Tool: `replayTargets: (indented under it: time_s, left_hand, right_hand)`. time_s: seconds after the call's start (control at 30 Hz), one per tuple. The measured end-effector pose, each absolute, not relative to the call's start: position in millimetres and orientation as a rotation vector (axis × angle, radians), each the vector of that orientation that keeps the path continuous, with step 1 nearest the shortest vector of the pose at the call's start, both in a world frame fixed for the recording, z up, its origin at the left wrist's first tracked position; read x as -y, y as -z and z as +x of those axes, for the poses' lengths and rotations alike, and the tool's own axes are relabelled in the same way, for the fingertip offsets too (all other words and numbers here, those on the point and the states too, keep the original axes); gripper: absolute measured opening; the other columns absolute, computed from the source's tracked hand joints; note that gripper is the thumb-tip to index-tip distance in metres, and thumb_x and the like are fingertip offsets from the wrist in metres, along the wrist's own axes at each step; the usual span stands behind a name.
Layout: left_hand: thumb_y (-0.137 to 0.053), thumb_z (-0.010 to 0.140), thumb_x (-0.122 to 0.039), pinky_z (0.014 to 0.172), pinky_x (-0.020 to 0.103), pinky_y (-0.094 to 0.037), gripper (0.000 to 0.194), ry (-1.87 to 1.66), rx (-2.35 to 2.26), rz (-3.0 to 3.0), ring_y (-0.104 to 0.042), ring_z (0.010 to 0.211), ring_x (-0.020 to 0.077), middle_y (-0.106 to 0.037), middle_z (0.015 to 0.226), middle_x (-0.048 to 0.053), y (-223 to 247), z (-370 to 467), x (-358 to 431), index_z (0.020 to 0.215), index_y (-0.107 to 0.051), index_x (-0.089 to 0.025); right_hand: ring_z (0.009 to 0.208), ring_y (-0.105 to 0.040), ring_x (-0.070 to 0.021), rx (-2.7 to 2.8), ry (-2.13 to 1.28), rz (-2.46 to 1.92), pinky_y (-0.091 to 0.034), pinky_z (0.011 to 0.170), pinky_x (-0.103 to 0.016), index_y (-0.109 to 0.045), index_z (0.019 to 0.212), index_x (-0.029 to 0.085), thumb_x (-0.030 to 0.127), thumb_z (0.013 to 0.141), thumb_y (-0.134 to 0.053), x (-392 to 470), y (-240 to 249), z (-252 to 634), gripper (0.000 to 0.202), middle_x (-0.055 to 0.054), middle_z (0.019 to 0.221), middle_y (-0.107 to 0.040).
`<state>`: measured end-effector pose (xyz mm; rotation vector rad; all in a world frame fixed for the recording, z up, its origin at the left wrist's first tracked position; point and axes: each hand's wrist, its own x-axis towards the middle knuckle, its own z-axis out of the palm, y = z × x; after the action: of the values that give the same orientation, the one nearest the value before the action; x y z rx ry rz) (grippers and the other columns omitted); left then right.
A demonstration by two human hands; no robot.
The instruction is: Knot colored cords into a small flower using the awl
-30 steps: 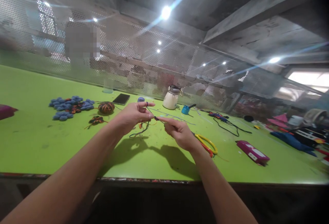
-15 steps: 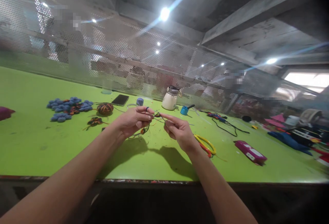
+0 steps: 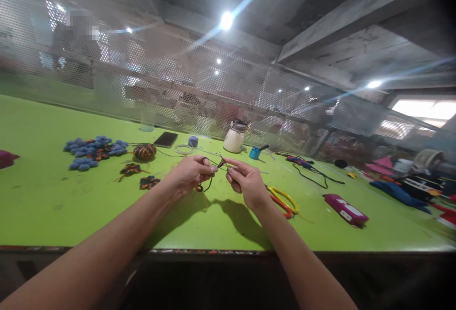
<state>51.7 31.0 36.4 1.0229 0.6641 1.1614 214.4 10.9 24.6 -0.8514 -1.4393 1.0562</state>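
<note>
My left hand (image 3: 194,172) pinches dark yarn (image 3: 211,162) between thumb and fingers, with a strand drawn round a finger. Loops of the yarn hang under it, with a bit of orange showing. Close by on the right, my right hand (image 3: 245,179) is closed on a thin stick that looks like a crochet hook (image 3: 222,160). Its tip meets the small dark and orange yarn piece between the hands; fingers hide most of its shaft. Left of my hands lie small dark and orange crocheted flowers (image 3: 148,183) and a multicoloured yarn ball (image 3: 144,152).
Blue crocheted flowers (image 3: 81,151) lie at left, near a phone (image 3: 166,139). A cream jug (image 3: 234,139) and a blue pot (image 3: 254,153) stand behind my hands. Yellow-and-red-handled scissors (image 3: 285,198), a magenta box (image 3: 345,209) and a dark cable (image 3: 313,172) lie right. Perforated panels edge the table.
My left hand has shifted slightly right and lower, and the yarn between my hands is arranged differently. A dark flower beside my left wrist shows more fully. The view has moved slightly.
</note>
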Motion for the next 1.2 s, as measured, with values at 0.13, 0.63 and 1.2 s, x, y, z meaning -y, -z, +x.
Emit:
replayTargets:
  time_s: [0.13,0.63,1.2]
  left_hand:
    - [-0.064,0.058,0.007,0.053,0.019,-0.042,0.029,-1.244,-0.689,0.943,-0.053,0.052,0.0059,-0.052,0.056,-0.004,-34.7,52.6,-34.1,0.062,-0.047,-0.015]
    - [-0.068,0.055,0.0,0.054,0.023,-0.035,0.067,-1.186,-0.663,1.093,-0.051,0.056,0.0092,-0.057,0.058,-0.003,-31.4,53.6,-30.2,0.119,-0.047,-0.005]
    - [-0.075,0.055,-0.011,0.056,0.024,-0.034,0.06,-1.107,-0.795,1.238,-0.057,0.061,0.0128,-0.065,0.066,0.003,-33.3,44.6,-36.3,0.112,-0.057,-0.01]
  right_hand:
    - [0.039,-0.026,-0.0034,1.514,-0.99,-0.871,-0.016,0.039,-0.02,-0.064,0.112,0.013,0.03,0.074,-0.063,-11.1,-22.0,214.0,0.042,0.005,0.051,-0.045]
    - [0.036,-0.029,-0.0035,1.447,-0.983,-0.961,-0.017,0.036,-0.019,-0.066,0.106,0.012,0.032,0.069,-0.065,-12.8,-25.3,215.6,0.042,0.005,0.049,-0.048]
    - [0.036,-0.032,-0.0043,1.555,-0.846,-0.932,-0.022,0.036,-0.021,-0.069,0.105,0.012,0.028,0.075,-0.059,-12.8,-20.2,217.9,0.035,0.004,0.051,-0.048]
